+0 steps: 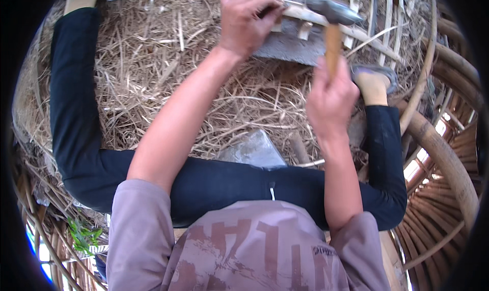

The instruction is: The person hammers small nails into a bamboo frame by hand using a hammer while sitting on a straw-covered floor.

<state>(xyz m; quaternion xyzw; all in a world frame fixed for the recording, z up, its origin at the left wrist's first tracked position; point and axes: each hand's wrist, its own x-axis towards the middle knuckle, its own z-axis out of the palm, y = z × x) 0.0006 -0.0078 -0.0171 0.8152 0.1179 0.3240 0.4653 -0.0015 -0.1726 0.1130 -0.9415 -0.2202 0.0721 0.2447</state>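
Observation:
My right hand (333, 100) is closed round the wooden handle of a hammer (333, 41). The grey metal hammer head lies over a pale bamboo pole (356, 33), with several short bamboo slats (305, 30) set across it. At the pole's left end, the fingers of my left hand (248, 21) are curled round it; part of the grip is hidden behind the fingers. Beneath the pole lies a flat grey slab (290, 49). Whether the hammer touches the pole I cannot tell.
Dry straw and wood shavings (168, 72) cover the ground between my spread legs. A grey block (254, 149) sits close to my lap. Thick bamboo poles (443, 153) and a slatted bamboo wall stand at right. Further bamboo strips (389, 16) lie at the upper right.

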